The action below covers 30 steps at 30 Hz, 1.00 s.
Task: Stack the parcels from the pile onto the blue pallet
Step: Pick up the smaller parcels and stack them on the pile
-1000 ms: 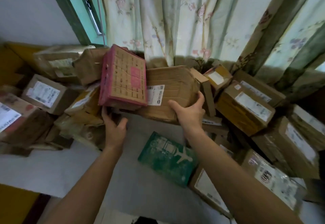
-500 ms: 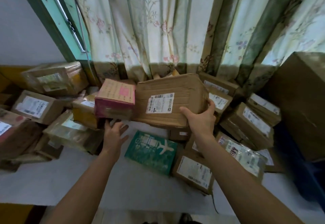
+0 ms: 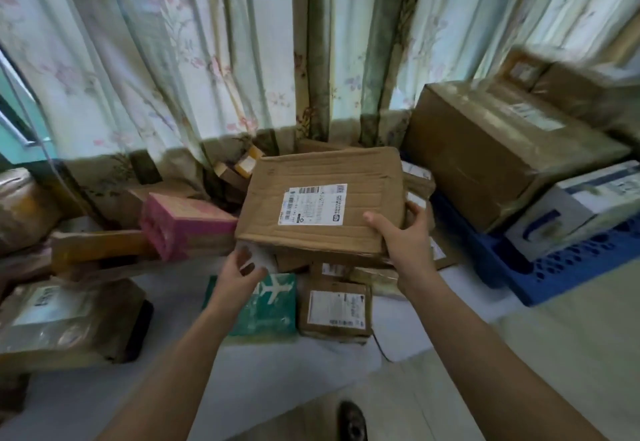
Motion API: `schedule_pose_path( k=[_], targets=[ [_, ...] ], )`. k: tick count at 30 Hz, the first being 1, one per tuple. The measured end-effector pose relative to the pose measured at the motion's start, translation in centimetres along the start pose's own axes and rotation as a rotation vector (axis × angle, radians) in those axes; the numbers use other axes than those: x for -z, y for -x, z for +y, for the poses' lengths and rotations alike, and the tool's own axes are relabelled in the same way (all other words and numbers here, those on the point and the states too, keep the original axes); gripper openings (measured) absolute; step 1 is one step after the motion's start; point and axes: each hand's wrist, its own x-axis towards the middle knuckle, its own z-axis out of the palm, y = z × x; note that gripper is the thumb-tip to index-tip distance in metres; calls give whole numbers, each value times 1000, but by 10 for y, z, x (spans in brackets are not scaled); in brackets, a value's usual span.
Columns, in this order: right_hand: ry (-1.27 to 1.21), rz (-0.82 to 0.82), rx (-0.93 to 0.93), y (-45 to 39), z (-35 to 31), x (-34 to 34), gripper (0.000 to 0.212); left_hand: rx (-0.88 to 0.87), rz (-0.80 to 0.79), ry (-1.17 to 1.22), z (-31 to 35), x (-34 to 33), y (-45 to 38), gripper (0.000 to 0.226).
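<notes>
Right hand: my right hand (image 3: 403, 238) grips the near right corner of the flat brown cardboard parcel with the white shipping label (image 3: 322, 203); the thumb lies on the top face, the fingers curl round the right edge.
Left hand: my left hand (image 3: 239, 269) is below the near left corner of this parcel, fingers loosely bent. I cannot tell if it touches the underside or holds anything.
Parcel in hand: lifted above the pile, a little tilted, label side up.
Pile: under and around it lie the pink cardboard box (image 3: 185, 224), the green packet with a white aeroplane print (image 3: 266, 305) and the small brown box with a label (image 3: 334, 305), all on the pale floor (image 3: 277, 381).
Blue pallet: the blue plastic pallet with holes (image 3: 554, 264) stands at the right, well apart from my hands. It already carries the large brown taped carton (image 3: 498, 149) and the white and blue box (image 3: 585, 205).
Step in hand: I judge it is the carrying of one parcel from pile to pallet.
Next move: I think the left hand must support the underside, then both hands swing the parcel right and set it flat on a stable top.
Risk: the cardboard looks creased and soft, so a one-corner grip may let it sag.
</notes>
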Motion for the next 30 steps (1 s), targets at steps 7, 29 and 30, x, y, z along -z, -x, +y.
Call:
schedule_pose_path(
  k=[7, 29, 30],
  targets=[
    [-117, 20, -63, 18, -7, 73, 82, -231, 3, 199, 19, -61, 23, 58],
    [-177, 362, 508, 8, -4, 433, 82, -696, -167, 186, 119, -400, 172, 61],
    [-163, 368, 510, 5, -3, 451, 83, -673, -184, 201, 121, -418, 178, 62]
  ],
)
